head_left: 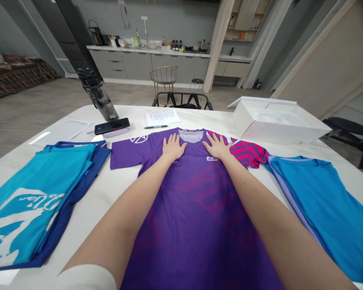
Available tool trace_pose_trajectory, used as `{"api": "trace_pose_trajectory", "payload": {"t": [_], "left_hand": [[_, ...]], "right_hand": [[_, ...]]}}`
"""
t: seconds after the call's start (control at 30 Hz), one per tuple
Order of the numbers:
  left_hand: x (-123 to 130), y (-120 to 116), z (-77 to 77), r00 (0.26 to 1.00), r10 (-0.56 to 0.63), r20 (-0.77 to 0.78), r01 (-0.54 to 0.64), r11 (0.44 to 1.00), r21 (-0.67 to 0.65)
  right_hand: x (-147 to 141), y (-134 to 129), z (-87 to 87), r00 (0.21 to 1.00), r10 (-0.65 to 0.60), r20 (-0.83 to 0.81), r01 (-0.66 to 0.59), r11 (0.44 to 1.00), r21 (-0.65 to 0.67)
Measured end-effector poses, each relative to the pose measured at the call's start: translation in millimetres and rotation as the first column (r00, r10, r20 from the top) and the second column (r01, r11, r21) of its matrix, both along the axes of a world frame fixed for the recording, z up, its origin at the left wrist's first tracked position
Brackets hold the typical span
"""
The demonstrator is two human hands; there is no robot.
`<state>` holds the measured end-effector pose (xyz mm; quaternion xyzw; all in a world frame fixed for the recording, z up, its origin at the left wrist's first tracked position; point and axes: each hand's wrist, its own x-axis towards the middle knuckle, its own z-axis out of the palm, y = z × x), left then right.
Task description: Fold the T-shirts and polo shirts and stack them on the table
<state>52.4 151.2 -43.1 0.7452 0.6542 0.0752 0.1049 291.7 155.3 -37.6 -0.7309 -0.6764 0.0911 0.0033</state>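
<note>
A purple short-sleeved T-shirt lies spread out front side up on the white table, its collar at the far end and one sleeve patterned in pink. My left hand rests flat on the shirt just left of the neckline, fingers spread. On the other side of the collar, my right hand presses flat near the right shoulder, fingers also apart. Folded teal and navy shirts are stacked at the left. To the right lie folded blue and lilac shirts, touching the pink sleeve's end.
An open white box stands at the back right of the table. Toward the back left are a clear bottle, a phone, a pen and a printed sheet. A chair stands beyond.
</note>
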Motion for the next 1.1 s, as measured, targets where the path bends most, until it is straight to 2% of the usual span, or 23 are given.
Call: {"api": "trace_pose_trajectory", "payload": {"t": [0.2, 0.4, 0.5, 0.57, 0.63, 0.7, 0.9, 1.1], "left_hand": [[-4, 22, -5.6, 0.999, 0.034, -0.002, -0.034, 0.999, 0.03], [-4, 31, -7.0, 0.999, 0.054, -0.006, -0.054, 0.998, 0.046], [-4, 29, -5.2, 0.999, 0.051, 0.005, -0.051, 0.995, 0.082], [-4, 23, -0.7, 1.0, 0.014, 0.024, -0.018, 0.985, 0.171], [-2, 11, 5.4, 0.997, -0.068, 0.031, 0.056, 0.955, 0.29], [0, -6, 10.7, 0.988, -0.154, 0.015, 0.139, 0.927, 0.35], [11, -72, 9.9, 0.976, -0.215, -0.032, 0.216, 0.934, 0.284], [14, -128, 5.8, 0.957, -0.282, -0.068, 0.29, 0.943, 0.165]], "right_hand": [[-4, 11, -1.8, 0.998, -0.042, -0.039, 0.043, 0.998, 0.039], [-5, 13, -4.5, 0.998, -0.048, -0.032, 0.05, 0.998, 0.048], [-8, 6, 0.0, 1.0, -0.03, -0.004, 0.031, 0.984, 0.178], [-12, -1, 6.2, 1.0, -0.004, 0.024, -0.003, 0.955, 0.296], [-17, -11, 13.0, 0.999, 0.012, 0.039, -0.025, 0.933, 0.359], [-22, -22, 17.7, 0.999, 0.027, 0.026, -0.034, 0.931, 0.363], [-39, -74, 11.8, 0.987, 0.163, 0.006, -0.16, 0.958, 0.238], [-38, -132, 4.0, 0.994, 0.104, -0.032, -0.099, 0.986, 0.132]]}}
